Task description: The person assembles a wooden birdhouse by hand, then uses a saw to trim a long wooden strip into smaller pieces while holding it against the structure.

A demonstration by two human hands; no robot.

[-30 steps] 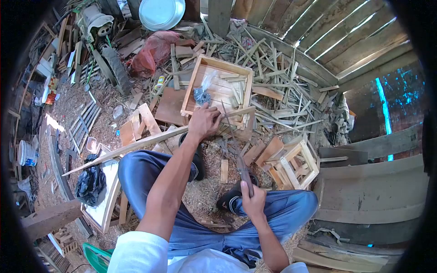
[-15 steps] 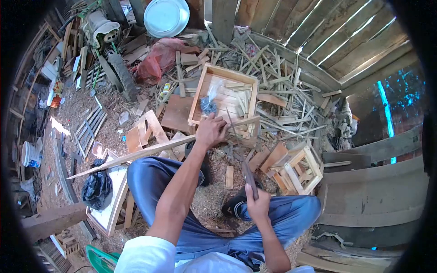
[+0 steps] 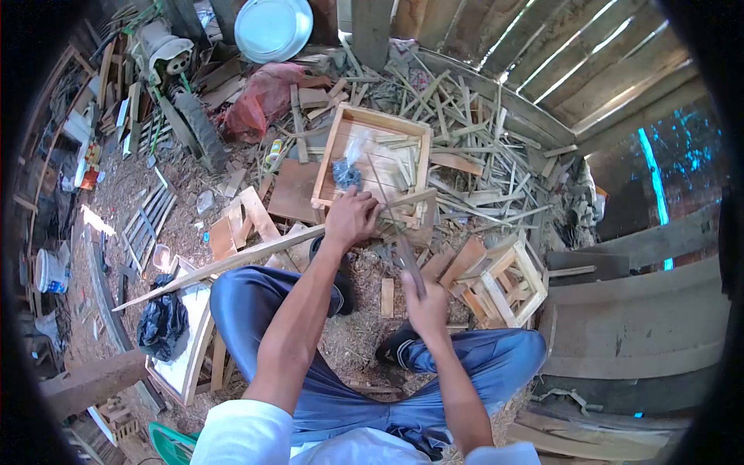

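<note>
Both hands are full: left hand [image 3: 350,219] clamps the slat [image 3: 232,262] against the crate [image 3: 339,139]; right hand [image 3: 425,304] grips a knife [image 3: 403,248], blade angled up. I'd keep those left fingers clear of the cut.

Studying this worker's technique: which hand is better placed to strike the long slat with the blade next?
Right, likely. The right hand grips the blade, its tip angled toward the long slat. The left hand is closed on that slat beside the wooden box, steadying it.
</note>
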